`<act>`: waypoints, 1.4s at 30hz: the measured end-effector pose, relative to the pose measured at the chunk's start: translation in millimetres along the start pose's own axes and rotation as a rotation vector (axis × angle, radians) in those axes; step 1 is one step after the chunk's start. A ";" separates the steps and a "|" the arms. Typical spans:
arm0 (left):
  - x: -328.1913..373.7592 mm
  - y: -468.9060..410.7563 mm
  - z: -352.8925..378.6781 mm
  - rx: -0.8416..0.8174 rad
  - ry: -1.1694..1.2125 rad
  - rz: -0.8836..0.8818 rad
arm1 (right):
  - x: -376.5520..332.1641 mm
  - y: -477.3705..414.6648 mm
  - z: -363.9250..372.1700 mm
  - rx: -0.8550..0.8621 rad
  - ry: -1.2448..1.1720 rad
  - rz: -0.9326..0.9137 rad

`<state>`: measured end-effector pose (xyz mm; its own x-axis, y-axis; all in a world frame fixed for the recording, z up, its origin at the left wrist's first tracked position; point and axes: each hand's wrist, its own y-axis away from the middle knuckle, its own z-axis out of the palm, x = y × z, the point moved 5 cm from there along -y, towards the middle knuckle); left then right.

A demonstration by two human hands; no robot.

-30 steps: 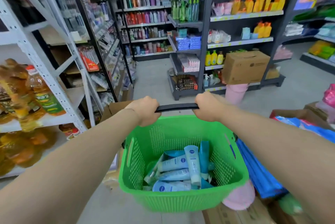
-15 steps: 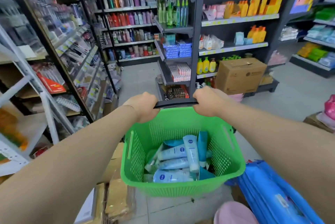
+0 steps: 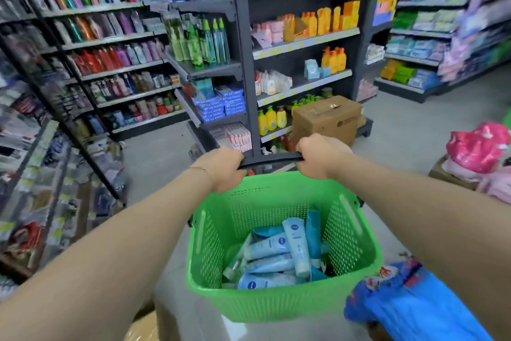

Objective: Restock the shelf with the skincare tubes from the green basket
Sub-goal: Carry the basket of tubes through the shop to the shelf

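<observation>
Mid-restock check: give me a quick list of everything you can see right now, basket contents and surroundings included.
green basket: one, green, held out in front.
skincare tubes: at least five, pale blue, piled in the basket.
handle: one, black, over the basket's far edge.
shelf unit: one, dark grey, straight ahead.
cardboard box: one, brown, before the shelf unit.
yellow bottles: three, yellow, low shelf left of the box.
orange bottles: three, orange, shelf above the box.
blue bags: count unclear, blue, lower right.
pink packs: count unclear, pink, far right.
left hand: one, grips the handle's left end.
right hand: one, grips the handle's right end.
</observation>
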<state>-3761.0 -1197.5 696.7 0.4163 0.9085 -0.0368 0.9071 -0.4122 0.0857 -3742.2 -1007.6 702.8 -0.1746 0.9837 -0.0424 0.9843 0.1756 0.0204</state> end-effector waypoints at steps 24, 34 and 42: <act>-15.4 -433.4 -98.1 0.114 0.042 0.124 | 233.9 -348.9 -81.9 0.123 0.092 0.127; -14.1 -611.3 -158.0 0.219 0.021 0.170 | 333.9 -489.2 -131.5 0.203 0.131 0.167; -3.4 -730.9 -199.1 0.276 -0.027 0.210 | 412.4 -578.1 -162.3 0.290 0.110 0.211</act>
<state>-4437.9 -885.6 832.4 0.5936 0.8014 -0.0739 0.7827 -0.5962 -0.1786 -4387.7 -697.2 835.6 0.0466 0.9981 0.0407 0.9631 -0.0341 -0.2669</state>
